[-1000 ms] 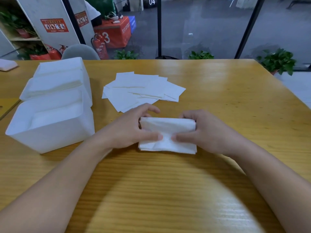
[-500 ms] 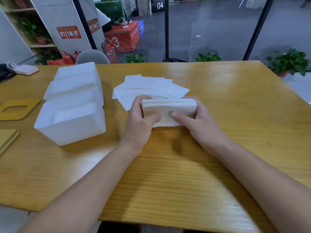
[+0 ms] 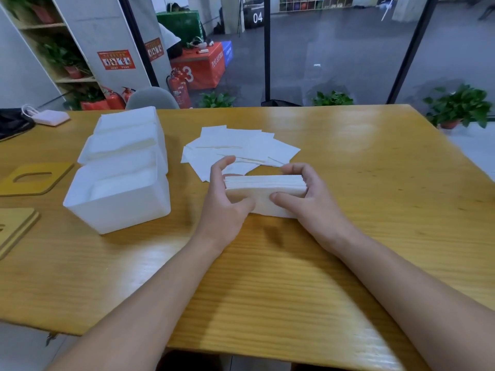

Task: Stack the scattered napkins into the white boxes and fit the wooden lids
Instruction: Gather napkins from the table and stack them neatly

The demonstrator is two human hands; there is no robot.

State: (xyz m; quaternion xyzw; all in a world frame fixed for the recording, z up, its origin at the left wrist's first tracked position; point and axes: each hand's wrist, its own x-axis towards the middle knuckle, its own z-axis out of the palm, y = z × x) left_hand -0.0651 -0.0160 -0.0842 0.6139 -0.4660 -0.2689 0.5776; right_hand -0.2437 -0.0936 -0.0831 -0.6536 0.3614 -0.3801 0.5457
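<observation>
A squared-up stack of white napkins stands on its edge on the wooden table, tilted toward me. My left hand grips its left end and my right hand grips its right end. Behind the stack several loose napkins lie fanned out flat. Three white boxes sit in a row at the left: the near box, a middle box and a far box, each with napkins inside. Two wooden lids lie further left, one with an oval slot and one at the frame's edge.
The table's near edge runs under my forearms. A pink case and a dark bag lie at the far left. A grey chair back stands beyond the table, with fire extinguishers and potted plants behind.
The napkin stack was lifted from lying flat to standing on edge between both hands. The view has pulled back, showing the wooden lids and the table's near edge.
</observation>
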